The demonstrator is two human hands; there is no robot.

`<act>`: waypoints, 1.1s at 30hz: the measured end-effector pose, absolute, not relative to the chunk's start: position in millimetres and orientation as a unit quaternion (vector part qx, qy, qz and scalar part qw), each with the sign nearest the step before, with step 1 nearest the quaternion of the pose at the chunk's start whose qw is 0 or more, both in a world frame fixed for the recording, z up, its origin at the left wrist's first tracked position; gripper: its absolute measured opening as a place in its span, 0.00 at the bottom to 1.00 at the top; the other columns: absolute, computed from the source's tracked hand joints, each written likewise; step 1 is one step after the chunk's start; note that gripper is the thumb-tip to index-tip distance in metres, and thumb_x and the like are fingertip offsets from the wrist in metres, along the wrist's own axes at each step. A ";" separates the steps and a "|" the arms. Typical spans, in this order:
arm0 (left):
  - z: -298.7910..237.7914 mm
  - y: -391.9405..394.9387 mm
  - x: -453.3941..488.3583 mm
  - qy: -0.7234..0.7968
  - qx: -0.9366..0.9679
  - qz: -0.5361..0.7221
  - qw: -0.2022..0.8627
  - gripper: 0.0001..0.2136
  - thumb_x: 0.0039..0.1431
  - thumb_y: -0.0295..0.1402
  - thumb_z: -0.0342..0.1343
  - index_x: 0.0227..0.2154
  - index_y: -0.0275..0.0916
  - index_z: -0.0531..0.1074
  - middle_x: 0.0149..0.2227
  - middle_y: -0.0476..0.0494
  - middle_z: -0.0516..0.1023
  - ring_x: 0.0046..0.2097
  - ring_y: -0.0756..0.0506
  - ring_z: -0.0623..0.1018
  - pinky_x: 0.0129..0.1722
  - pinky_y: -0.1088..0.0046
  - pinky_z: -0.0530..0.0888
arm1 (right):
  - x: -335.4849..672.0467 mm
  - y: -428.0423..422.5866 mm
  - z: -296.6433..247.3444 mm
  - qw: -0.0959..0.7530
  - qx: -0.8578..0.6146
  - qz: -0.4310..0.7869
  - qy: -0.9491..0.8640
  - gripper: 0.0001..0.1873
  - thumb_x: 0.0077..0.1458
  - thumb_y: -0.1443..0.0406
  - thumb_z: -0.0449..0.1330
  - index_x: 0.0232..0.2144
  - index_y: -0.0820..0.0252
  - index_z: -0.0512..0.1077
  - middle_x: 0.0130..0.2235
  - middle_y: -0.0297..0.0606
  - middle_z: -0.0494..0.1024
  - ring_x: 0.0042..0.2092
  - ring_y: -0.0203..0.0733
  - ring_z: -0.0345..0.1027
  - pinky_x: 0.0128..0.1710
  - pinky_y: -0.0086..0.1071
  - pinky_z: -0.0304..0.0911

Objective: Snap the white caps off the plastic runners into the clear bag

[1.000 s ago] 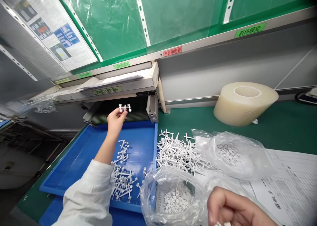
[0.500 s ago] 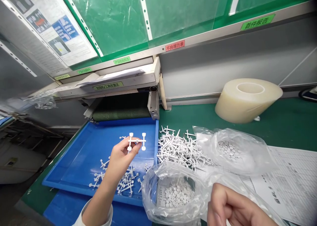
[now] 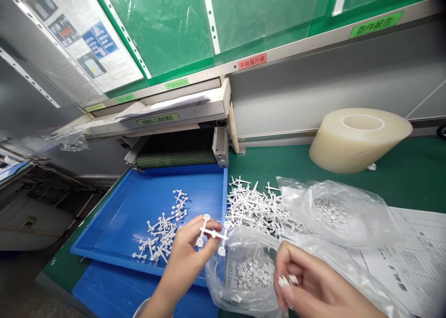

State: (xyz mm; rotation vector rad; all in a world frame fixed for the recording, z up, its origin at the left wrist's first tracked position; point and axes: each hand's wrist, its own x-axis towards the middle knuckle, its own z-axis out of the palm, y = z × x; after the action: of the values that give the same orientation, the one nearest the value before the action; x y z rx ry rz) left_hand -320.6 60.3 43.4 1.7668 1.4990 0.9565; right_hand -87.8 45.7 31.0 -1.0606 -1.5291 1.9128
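Note:
My left hand (image 3: pixel 190 253) pinches a white H-shaped plastic piece (image 3: pixel 213 233) with round ends, held above the right rim of the blue tray (image 3: pixel 114 225). More such white pieces (image 3: pixel 163 234) lie heaped in that tray. Between the thumb and fingers of my right hand (image 3: pixel 313 281) are small white parts (image 3: pixel 284 281), too small to make out exactly. Just left of it, an open clear plastic bag (image 3: pixel 218 285) holds many small round white discs (image 3: pixel 256 269). Thin white plastic sticks (image 3: pixel 258 206) are piled behind the bag.
A second clear bag (image 3: pixel 369 216) with small discs lies on printed sheets (image 3: pixel 418 243) at right. Behind it stands a large roll of clear tape (image 3: pixel 348 146). A conveyor end (image 3: pixel 177 158) overhangs the tray's back, below a shelf (image 3: pixel 195 109).
My left hand has moved right and closer, bringing the H-shaped piece from over the tray toward the bag. My right hand has shifted left and up, and small white parts now show in its fingers.

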 end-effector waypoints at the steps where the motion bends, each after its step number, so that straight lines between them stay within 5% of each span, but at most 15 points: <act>1: 43.8 57.2 -316.8 0.556 0.671 0.368 0.323 0.05 0.54 0.26 0.56 0.28 0.41 0.76 0.30 0.48 0.77 0.33 0.47 0.76 0.33 0.76 0.70 | -92.9 49.1 21.9 0.209 -0.420 0.602 -0.646 0.08 0.58 0.64 0.54 0.28 0.56 0.59 0.27 0.32 0.68 0.27 0.36 0.60 0.28 0.28 0.55; 3: 43.2 51.1 -308.8 0.531 0.670 0.387 0.346 0.06 0.54 0.25 0.56 0.28 0.41 0.76 0.30 0.48 0.76 0.33 0.48 0.76 0.34 0.76 0.70 | -104.6 53.8 -1.0 0.144 -0.455 0.387 -0.789 0.09 0.51 0.77 0.52 0.30 0.58 0.63 0.30 0.36 0.69 0.30 0.40 0.63 0.29 0.30 0.56; 5: 41.3 45.6 -301.1 0.511 0.664 0.407 0.363 0.06 0.54 0.25 0.57 0.28 0.40 0.77 0.30 0.47 0.76 0.33 0.48 0.75 0.34 0.76 0.70 | -115.3 54.0 -25.6 0.098 -0.454 0.306 -0.831 0.18 0.39 0.83 0.52 0.31 0.62 0.69 0.31 0.41 0.72 0.30 0.45 0.66 0.27 0.32 0.56; 11: 36.6 33.4 -286.8 0.495 0.652 0.432 0.379 0.06 0.53 0.24 0.57 0.25 0.39 0.77 0.27 0.46 0.77 0.30 0.48 0.75 0.32 0.76 0.71 | -124.5 34.5 -71.4 0.046 -0.382 0.303 -0.872 0.17 0.31 0.82 0.53 0.19 0.60 0.74 0.19 0.34 0.73 0.19 0.38 0.64 0.18 0.27 0.54; 15: 34.6 29.8 -283.7 0.501 0.646 0.429 0.384 0.07 0.51 0.22 0.56 0.24 0.38 0.77 0.25 0.46 0.76 0.29 0.48 0.75 0.31 0.77 0.70 | -122.3 30.2 -71.2 0.056 -0.354 0.304 -0.883 0.15 0.37 0.80 0.53 0.23 0.62 0.76 0.31 0.45 0.80 0.33 0.50 0.73 0.30 0.34 0.66; 20: 27.1 25.1 -282.6 0.478 0.644 0.454 0.389 0.08 0.52 0.21 0.56 0.26 0.40 0.77 0.27 0.47 0.76 0.29 0.49 0.75 0.31 0.77 0.69 | -116.3 35.0 -35.5 0.105 -0.342 0.339 -0.870 0.16 0.44 0.78 0.53 0.31 0.59 0.76 0.40 0.44 0.78 0.44 0.49 0.70 0.42 0.36 0.65; 27: 32.1 20.9 -280.9 0.477 0.662 0.432 0.385 0.07 0.51 0.22 0.57 0.26 0.39 0.77 0.26 0.45 0.76 0.29 0.47 0.75 0.30 0.74 0.69 | -92.2 48.5 27.7 0.232 -0.424 0.534 -0.694 0.11 0.60 0.64 0.51 0.30 0.55 0.72 0.27 0.33 0.74 0.27 0.38 0.66 0.29 0.29 0.62; 33: 39.3 21.3 -277.2 0.466 0.688 0.397 0.390 0.07 0.51 0.21 0.56 0.26 0.36 0.78 0.25 0.43 0.76 0.27 0.47 0.75 0.29 0.75 0.70 | -88.8 54.8 40.8 0.261 -0.406 0.712 -0.510 0.17 0.56 0.51 0.58 0.30 0.59 0.72 0.25 0.31 0.70 0.25 0.33 0.62 0.26 0.27 0.59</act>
State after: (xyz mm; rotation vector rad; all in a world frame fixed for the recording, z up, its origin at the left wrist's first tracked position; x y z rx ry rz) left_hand -277.2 21.3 39.3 1.7483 1.1836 1.0091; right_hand -88.8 54.8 40.8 -1.0989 -1.3811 1.9273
